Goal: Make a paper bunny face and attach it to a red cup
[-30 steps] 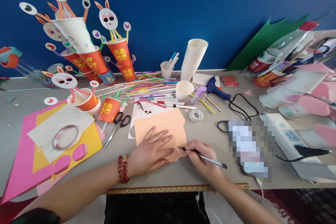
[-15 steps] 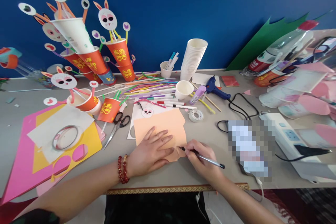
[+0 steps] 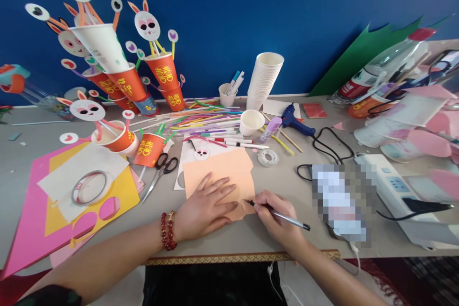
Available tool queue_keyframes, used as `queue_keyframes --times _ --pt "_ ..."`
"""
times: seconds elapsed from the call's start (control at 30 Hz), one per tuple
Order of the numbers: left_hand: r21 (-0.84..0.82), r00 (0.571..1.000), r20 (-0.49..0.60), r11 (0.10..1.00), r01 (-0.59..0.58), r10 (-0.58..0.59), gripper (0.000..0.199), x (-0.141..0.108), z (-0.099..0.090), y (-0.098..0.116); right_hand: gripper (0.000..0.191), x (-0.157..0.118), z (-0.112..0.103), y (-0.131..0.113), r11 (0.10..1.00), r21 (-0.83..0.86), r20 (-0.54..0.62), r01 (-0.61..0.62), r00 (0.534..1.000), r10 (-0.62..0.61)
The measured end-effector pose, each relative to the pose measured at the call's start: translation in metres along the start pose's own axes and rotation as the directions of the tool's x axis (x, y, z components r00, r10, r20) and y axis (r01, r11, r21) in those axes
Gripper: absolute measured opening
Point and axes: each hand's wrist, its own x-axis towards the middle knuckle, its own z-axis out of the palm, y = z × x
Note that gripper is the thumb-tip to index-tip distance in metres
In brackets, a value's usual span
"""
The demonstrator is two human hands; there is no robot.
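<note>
A sheet of peach paper (image 3: 218,167) lies on the grey table near its front edge. My left hand (image 3: 206,208) rests flat on the sheet with its fingers spread. In my right hand (image 3: 276,213) is a pen (image 3: 287,218), its tip at the paper's right side, beside a small drawn curved outline. Partly under the peach sheet is white paper (image 3: 186,153) with a small rabbit face (image 3: 201,153). Black-handled scissors (image 3: 159,174) lie to the left of it. A roll of clear tape (image 3: 267,158) sits beyond my right hand.
Paper-cup rabbit figures (image 3: 147,28) stand at the back left, above pink and yellow sheets (image 3: 36,201). Pipe cleaners and markers (image 3: 215,122) spread across the middle, near stacked white cups (image 3: 263,81). A blue glue gun (image 3: 297,122) and a power strip (image 3: 396,186) are on the right.
The pen's back end has shifted slightly right and my right hand has moved very little. My left hand and the peach paper have stayed in place.
</note>
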Motion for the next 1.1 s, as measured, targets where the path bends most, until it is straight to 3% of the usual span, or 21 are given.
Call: queue_keyframes --times 1.1 --pt "0.007 1.0 0.02 1.0 0.014 -0.014 0.033 0.0016 -0.0025 0.0019 0.018 0.0005 0.0002 0.0026 0.999 -0.034 0.038 0.03 0.999 -0.029"
